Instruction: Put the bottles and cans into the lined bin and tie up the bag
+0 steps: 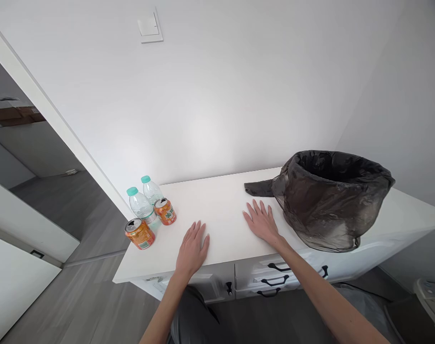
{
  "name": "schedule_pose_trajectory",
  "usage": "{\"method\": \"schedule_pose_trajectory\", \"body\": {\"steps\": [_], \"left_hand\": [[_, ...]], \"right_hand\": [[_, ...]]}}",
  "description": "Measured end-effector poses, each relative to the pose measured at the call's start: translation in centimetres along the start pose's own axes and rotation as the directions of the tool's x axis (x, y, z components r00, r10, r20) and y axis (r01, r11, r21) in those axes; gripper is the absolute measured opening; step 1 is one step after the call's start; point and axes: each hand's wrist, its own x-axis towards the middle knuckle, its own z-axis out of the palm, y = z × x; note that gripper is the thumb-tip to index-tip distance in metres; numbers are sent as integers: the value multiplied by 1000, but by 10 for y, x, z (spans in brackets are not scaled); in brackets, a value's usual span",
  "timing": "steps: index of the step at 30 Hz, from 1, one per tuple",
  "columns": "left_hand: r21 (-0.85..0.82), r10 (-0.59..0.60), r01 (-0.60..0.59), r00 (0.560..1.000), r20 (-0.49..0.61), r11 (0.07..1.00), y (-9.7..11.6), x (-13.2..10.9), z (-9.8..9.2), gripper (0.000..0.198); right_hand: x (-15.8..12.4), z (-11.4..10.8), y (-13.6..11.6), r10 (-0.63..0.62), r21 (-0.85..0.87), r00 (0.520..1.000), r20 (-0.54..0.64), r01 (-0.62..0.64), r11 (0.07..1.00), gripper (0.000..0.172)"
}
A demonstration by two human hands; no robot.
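My left hand (192, 247) lies palm down on the white cabinet top (217, 205), fingers stretched out and holding nothing. To its left stand two opened orange soda cans, a nearer one (140, 234) and a farther one (165, 211). Behind them are two clear plastic bottles with teal caps, one to the left (140, 203) and one to the right (152, 189). Flat on the same surface, my right hand (262, 221) has its fingers spread, with nothing in it. Just right of it sits a bin lined with a black trash bag (328, 205), its mouth facing up.
A dark rolled strip of plastic (259, 188) sticks out left of the bin. Drawers with black handles (274, 281) form the cabinet's front. A white wall with a light switch (150, 26) rises behind. At left is a doorway with a grey floor (91, 286).
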Motion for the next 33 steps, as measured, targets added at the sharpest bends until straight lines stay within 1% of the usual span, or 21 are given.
{"method": "schedule_pose_trajectory", "body": {"steps": [4, 12, 16, 21, 26, 33], "left_hand": [[1, 2, -2, 1000, -7, 1000, -1, 1, 2, 52], [-15, 2, -2, 1000, -27, 1000, -5, 0, 7, 49], [-21, 8, -9, 999, -42, 1000, -7, 0, 9, 49], [-20, -2, 1, 999, -33, 1000, -7, -1, 8, 49], [-16, 14, -14, 1000, -16, 1000, -6, -2, 6, 49], [-20, 12, -13, 999, -29, 1000, -6, 0, 9, 48]], "right_hand": [[-2, -4, -3, -6, 21, 1000, 4, 6, 1000, 77], [-2, -4, -2, -12, 10, 1000, -29, 12, 1000, 73], [-3, -4, -4, -11, 7, 1000, -25, 12, 1000, 72], [-2, -2, -3, -15, 10, 1000, -21, 15, 1000, 73], [-2, 0, 1, -29, 0, 999, -15, 29, 1000, 75], [-1, 0, 4, -31, 17, 999, -21, 31, 999, 75]]}}
